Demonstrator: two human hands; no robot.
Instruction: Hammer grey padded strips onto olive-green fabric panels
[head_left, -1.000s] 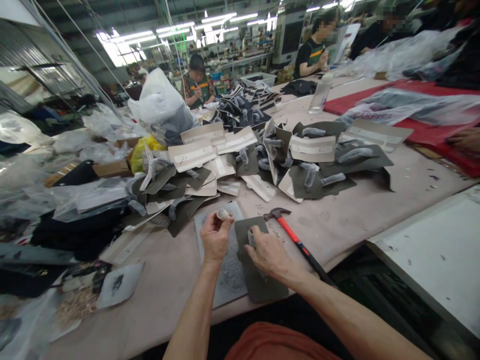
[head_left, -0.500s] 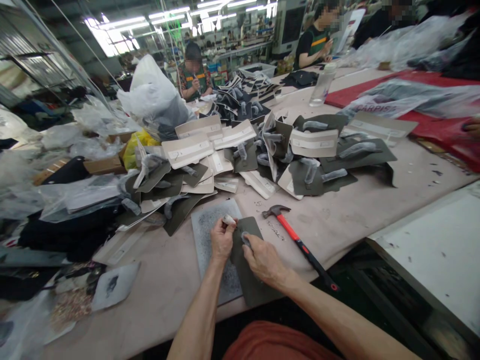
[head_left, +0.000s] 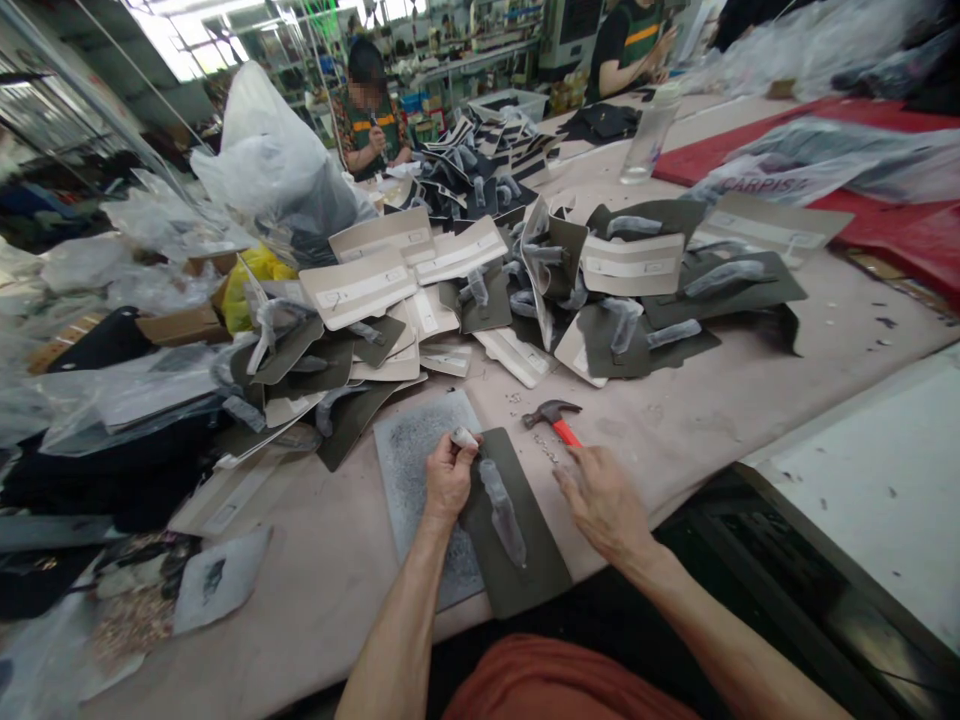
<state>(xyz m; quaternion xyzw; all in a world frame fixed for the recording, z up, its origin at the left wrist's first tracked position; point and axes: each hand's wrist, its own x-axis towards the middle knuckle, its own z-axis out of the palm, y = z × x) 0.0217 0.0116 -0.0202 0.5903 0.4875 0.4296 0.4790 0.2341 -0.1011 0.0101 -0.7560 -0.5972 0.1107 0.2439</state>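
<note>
An olive-green panel [head_left: 534, 530] lies partly over a speckled grey slab [head_left: 411, 450] at the table's front. On the panel is a handle [head_left: 504, 515] wrapped in clear plastic. My left hand [head_left: 448, 482] is closed at the panel's upper left edge, pinching a whitish wrapped piece [head_left: 463, 437]; whether this joins the handle cannot be made out. Right of the panel, my right hand [head_left: 606, 500] is closed around the red handle of a claw hammer [head_left: 553, 413]. The hammer head rests on the table, and the lower handle is hidden by my hand and forearm. Small metal bits [head_left: 546, 447] lie beside it.
Behind the slab spreads a heap of green and beige panels [head_left: 465, 310] with wrapped handles. A clear bottle [head_left: 649, 135] stands farther back. Plastic bags [head_left: 274, 170] and dark material crowd the left. Two co-workers [head_left: 369, 110] sit across the table.
My right hand has left the wrapped handle on the panel and moved right onto the hammer. The left hand keeps its pinch. The view has shifted slightly.
</note>
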